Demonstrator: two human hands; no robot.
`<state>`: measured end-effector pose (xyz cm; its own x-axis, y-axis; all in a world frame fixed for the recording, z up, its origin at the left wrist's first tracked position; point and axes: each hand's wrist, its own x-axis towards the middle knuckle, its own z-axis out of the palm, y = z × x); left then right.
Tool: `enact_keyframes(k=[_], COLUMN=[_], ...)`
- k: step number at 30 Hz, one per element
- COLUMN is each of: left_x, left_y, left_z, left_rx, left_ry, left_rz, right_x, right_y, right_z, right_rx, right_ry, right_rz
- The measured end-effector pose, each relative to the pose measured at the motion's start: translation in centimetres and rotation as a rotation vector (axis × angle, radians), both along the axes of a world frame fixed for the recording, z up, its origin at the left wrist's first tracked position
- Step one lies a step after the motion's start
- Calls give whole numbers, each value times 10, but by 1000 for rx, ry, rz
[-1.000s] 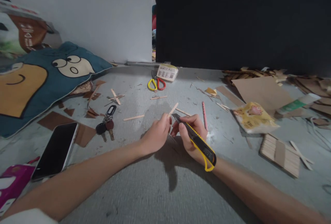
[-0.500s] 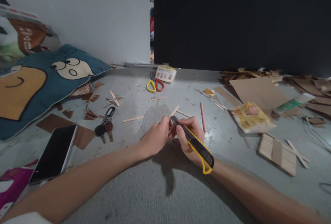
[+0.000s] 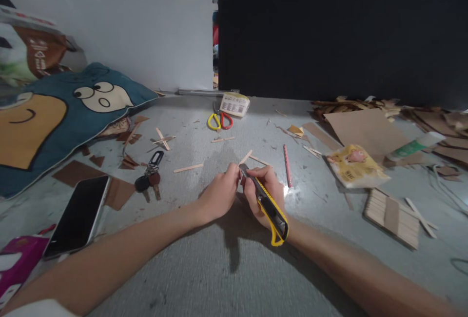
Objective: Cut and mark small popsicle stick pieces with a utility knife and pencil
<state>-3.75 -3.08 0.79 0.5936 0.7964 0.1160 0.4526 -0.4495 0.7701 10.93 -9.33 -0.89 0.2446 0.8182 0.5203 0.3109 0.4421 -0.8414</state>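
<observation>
My left hand [image 3: 218, 193] pinches a thin wooden stick [image 3: 245, 156] that points up and to the right from my fingers. Against that stick rests the tip of a yellow and black utility knife [image 3: 266, 204], gripped in my closed right hand [image 3: 262, 191]. Both hands meet low over the grey floor [image 3: 204, 263] in the middle of the view. More loose wooden sticks [image 3: 188, 167] lie just beyond my hands.
A phone [image 3: 78, 215] and keys [image 3: 149, 176] lie at the left, by a blue cushion [image 3: 54, 117]. Scissors [image 3: 220, 120] and a small pack [image 3: 234, 104] sit at the back. A pink pencil [image 3: 287, 157], yellow packet [image 3: 356, 165], stick panel [image 3: 393, 217] and cardboard [image 3: 367, 127] lie right.
My right hand has turned the knife, so its rear end has swung left and nearer to me. My left hand keeps the stick in the same place.
</observation>
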Motion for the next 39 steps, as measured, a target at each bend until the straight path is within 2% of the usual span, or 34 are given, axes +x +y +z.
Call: enact_keyframes(k=[13, 15, 19, 24, 39], left_x=[0, 1, 5, 7, 3], left_y=[0, 3, 6, 1, -6], left_z=[-1, -3, -1, 3, 7], left_rx=[-39, -43, -125, -175, -57], left_ry=[-65, -117, -330, -491, -358], left_rz=[20, 39, 146, 65, -43], right_x=[-2, -2, -2, 0, 2], right_y=[0, -1, -4, -3, -2], right_z=[3, 1, -4, -6, -5], right_rx=[-6, 16, 195, 238, 209], right_ry=[-36, 10, 78, 56, -23], right_rz=[3, 13, 19, 38, 92])
